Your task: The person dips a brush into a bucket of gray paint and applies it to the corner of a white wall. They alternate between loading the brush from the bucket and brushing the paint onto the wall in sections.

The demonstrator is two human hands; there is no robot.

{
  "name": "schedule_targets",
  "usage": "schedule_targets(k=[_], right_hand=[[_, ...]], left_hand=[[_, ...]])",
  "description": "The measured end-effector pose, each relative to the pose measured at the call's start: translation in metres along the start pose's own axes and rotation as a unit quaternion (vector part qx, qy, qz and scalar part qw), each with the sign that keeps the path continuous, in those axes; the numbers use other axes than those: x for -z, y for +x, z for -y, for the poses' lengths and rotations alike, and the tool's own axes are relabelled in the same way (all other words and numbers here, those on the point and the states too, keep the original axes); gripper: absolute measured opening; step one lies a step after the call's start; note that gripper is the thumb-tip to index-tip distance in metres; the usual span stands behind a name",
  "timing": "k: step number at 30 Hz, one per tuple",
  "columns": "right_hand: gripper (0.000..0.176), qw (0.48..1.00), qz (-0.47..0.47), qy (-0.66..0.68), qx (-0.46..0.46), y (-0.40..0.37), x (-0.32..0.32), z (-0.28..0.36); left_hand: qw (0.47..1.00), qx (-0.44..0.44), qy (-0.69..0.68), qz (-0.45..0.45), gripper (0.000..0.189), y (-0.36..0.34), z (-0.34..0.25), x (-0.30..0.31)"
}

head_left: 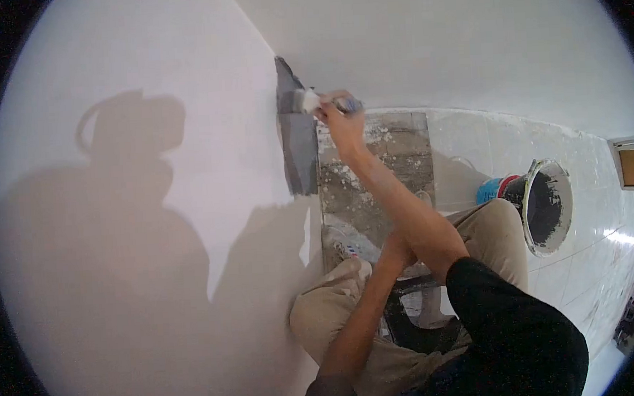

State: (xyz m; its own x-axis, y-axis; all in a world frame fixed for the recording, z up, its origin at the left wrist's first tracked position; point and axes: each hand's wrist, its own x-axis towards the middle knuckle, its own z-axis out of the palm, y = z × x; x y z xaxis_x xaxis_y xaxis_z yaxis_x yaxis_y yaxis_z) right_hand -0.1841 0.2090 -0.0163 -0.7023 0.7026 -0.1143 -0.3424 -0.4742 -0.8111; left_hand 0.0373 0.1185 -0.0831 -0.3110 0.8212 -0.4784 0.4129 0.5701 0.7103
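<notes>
The right hand (342, 121) is gripping the paintbrush (312, 100), with the fingers closing around the handle just behind the ferrule. The bristles are pressing against the grey painted strip (299, 149) at the foot of the white wall (216, 60), where the wall is meeting the spattered floor tile (380, 166). The left hand (394, 251) is resting at the trouser knee (336, 297). Its fingers are lying behind the right forearm, so its grip state cannot be determined. A paint bucket (547, 204) holding dark paint is standing on the floor well apart from the brush, with a blue can (490, 189) just beside it. Handling judgement: the paintbrush is appearing light, with a stiff handle and soft, flexing bristles. Wet paint is likely making the ferrule area slippery. The dry handle is offering the most secure holding point, and a grip close to the ferrule is giving finer control along the edge.
</notes>
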Motion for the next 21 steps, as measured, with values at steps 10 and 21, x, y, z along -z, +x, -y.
schedule_targets(k=[10, 21], right_hand=[[0.006, 0.999, 0.000, -0.047, -0.026, -0.052, -0.004, -0.020], [0.006, 0.998, -0.014, -0.045, -0.030, -0.078, 0.007, -0.032]], left_hand=[[0.978, -0.117, -0.111, -0.134, 0.054, 0.006, 0.052, -0.064], [0.977, -0.168, 0.011, -0.135, 0.044, 0.015, 0.080, -0.102]])
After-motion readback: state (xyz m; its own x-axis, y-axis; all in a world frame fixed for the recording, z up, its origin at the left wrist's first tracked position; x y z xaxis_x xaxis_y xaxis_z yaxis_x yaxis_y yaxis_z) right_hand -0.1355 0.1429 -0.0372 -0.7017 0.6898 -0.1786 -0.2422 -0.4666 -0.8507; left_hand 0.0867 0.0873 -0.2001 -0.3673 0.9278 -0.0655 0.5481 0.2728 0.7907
